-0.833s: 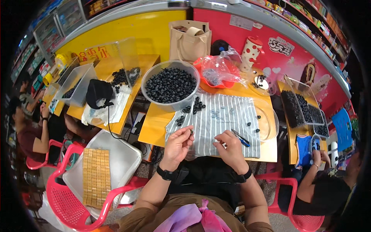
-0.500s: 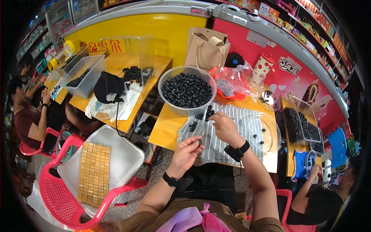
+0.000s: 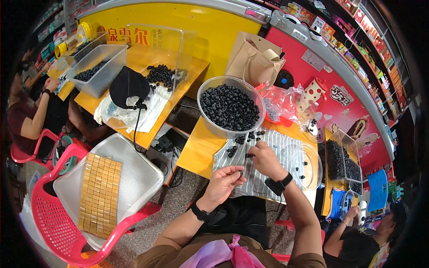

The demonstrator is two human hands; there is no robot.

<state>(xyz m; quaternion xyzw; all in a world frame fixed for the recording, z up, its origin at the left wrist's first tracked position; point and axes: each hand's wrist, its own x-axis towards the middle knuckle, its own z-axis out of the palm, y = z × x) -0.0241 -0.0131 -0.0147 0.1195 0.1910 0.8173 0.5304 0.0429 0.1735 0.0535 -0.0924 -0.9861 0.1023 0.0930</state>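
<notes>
While our left hand (image 3: 222, 183) pinches a black piece (image 3: 241, 173), we should lightly touch loose pieces (image 3: 232, 152) beside our right hand (image 3: 268, 161), whose hold we cannot tell

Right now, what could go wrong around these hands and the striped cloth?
The small black bead-like piece in the grip of the left hand could slip. The right hand might scatter the loose black pieces near it. The striped cloth reaches the near edge of the table, so a snag could drag pieces off.
</notes>
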